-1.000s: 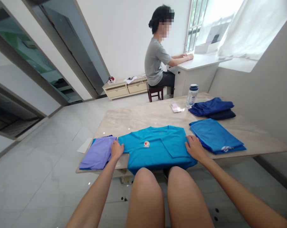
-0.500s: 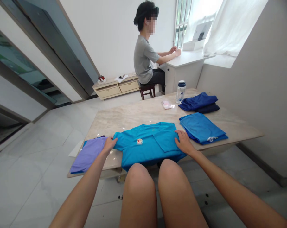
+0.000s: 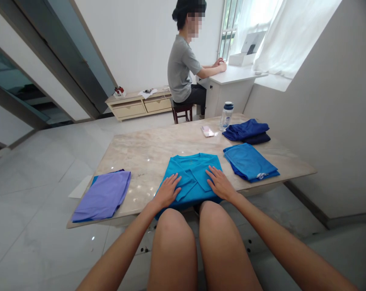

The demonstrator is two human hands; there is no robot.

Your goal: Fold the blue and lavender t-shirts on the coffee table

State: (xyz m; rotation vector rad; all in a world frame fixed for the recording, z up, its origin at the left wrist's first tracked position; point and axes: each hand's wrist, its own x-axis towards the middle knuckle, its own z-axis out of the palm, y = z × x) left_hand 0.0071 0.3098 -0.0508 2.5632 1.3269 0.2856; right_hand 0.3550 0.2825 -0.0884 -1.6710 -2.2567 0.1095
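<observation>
A turquoise T-shirt (image 3: 190, 161) lies at the near edge of the marble-patterned table (image 3: 134, 149), both sleeves folded inward across its front. Its lower part hangs over the edge towards my knees. My left hand (image 3: 169, 190) rests flat on the left folded sleeve, fingers stretched out. On the right side of the shirt, my right hand (image 3: 221, 184) lies open with its fingers spread on the cloth. The chest badge is hidden under the fold. To the left lies a folded lilac garment (image 3: 104, 194), and to the right a folded blue garment (image 3: 249, 159).
Dark blue folded clothes (image 3: 246, 131), a water bottle (image 3: 227, 115) and a small pinkish item (image 3: 209, 131) sit on the table's far right. Beyond, a person in a grey shirt (image 3: 183, 68) sits on a stool at a white desk (image 3: 228, 76). A low cabinet (image 3: 128, 109) stands by the wall.
My left hand has brought the left sleeve inward over the shirt front, covering the badge, and let go of it. My right hand has shifted slightly inward on the cloth. The view has moved a little.
</observation>
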